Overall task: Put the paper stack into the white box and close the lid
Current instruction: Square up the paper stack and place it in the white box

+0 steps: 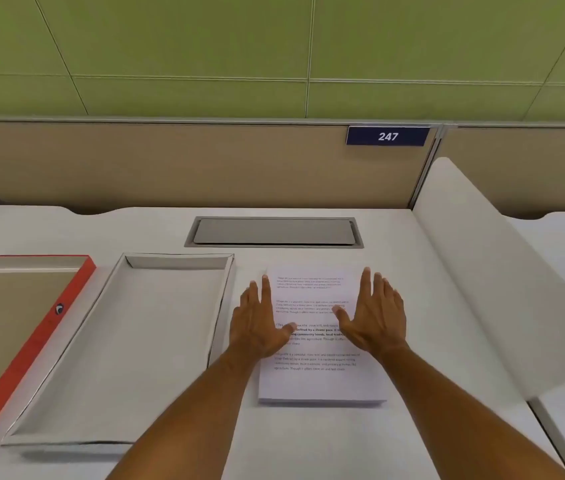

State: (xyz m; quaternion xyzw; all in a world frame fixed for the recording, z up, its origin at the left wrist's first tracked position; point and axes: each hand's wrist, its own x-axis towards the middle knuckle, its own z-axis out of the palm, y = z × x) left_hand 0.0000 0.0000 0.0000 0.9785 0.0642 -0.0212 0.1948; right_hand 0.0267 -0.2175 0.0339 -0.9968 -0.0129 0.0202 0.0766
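Two bare forearms reach in from the near edge. The paper stack [320, 375] lies flat on the white worktop [412, 427], its printed top sheet facing up. Both hands are spread flat with fingers extended, gripping nothing: the left hand [260, 323] is over the stack's left edge, the right hand [376, 320] over its right edge, thumbs pointing inward above the text. Just beside the stack, to the left, the white box [128, 348] sits open and empty. Farther left lies its red-edged lid [31, 344], inside up. Beyond, a grey cable hatch [274, 232] is set into the worktop, then a beige partition bearing a "247" plate [387, 136], and a green panelled wall [204, 46].
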